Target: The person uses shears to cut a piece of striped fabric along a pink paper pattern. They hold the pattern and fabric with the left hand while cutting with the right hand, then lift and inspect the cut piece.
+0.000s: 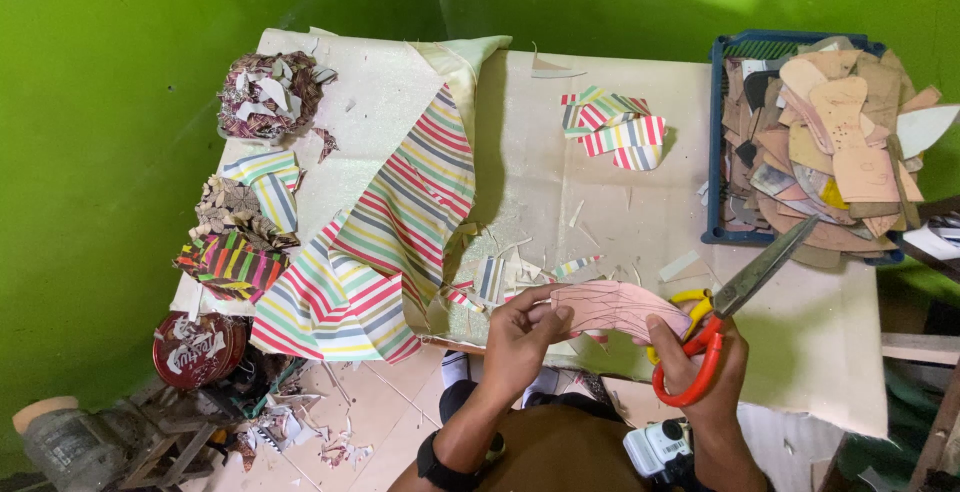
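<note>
My left hand [518, 337] pinches the left end of a pink cut-out piece with pencil lines [612, 308], held over the near table edge. My right hand [705, 357] touches the piece's right end while gripping scissors [738, 297] with red and yellow handles; the blades point up and right, closed. A black watch sits on my left wrist.
A striped fabric sheet [400, 222] lies on the cream table [800, 322]. Cut striped pieces [615, 132] lie at the back. A blue crate [716, 142] of tan cut-outs stands right. Piles of patterned pieces [268, 94] line the left edge. Scraps litter the floor.
</note>
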